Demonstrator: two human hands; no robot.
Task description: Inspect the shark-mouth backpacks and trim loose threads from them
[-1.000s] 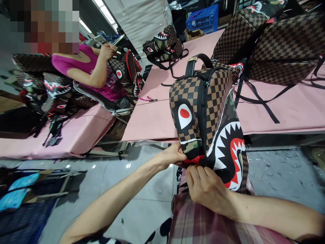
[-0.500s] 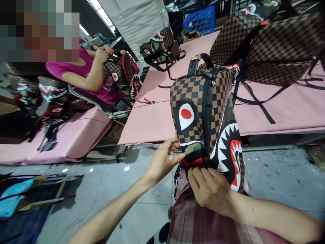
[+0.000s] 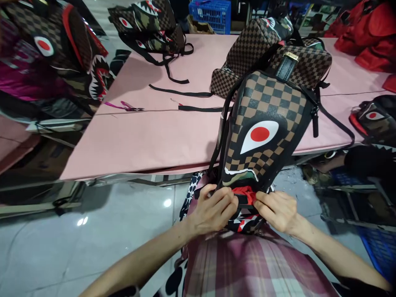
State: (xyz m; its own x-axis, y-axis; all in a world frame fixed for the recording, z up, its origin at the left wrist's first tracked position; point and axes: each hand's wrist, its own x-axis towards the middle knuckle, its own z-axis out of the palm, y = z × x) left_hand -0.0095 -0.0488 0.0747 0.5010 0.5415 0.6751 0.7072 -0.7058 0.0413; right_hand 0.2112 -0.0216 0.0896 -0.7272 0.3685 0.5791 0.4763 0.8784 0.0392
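A brown checkered backpack [image 3: 272,111] with a red-and-white eye stands tilted in front of me, between my lap and the table edge. Close to my body, a side pocket [image 3: 246,190] of it gapes and shows red lining. My left hand [image 3: 215,209] is closed on the left part of the pocket's edge, knuckles up. On the other side, my right hand [image 3: 276,210] pinches the right end of the same edge. Both sets of fingertips are partly hidden by the pocket fabric.
More checkered backpacks [image 3: 247,45] lie on the pink table [image 3: 148,140], straps trailing. Thread snips [image 3: 133,109] rest at its left. A co-worker with a backpack [image 3: 58,37] sits at left. Red bags [image 3: 368,33] are piled at far right; a blue crate [image 3: 213,16] stands behind.
The backpack has turned, bringing its eye side toward me and the shark mouth out of sight. My left hand has closed on the pocket edge; my right hand has shifted to its right end.
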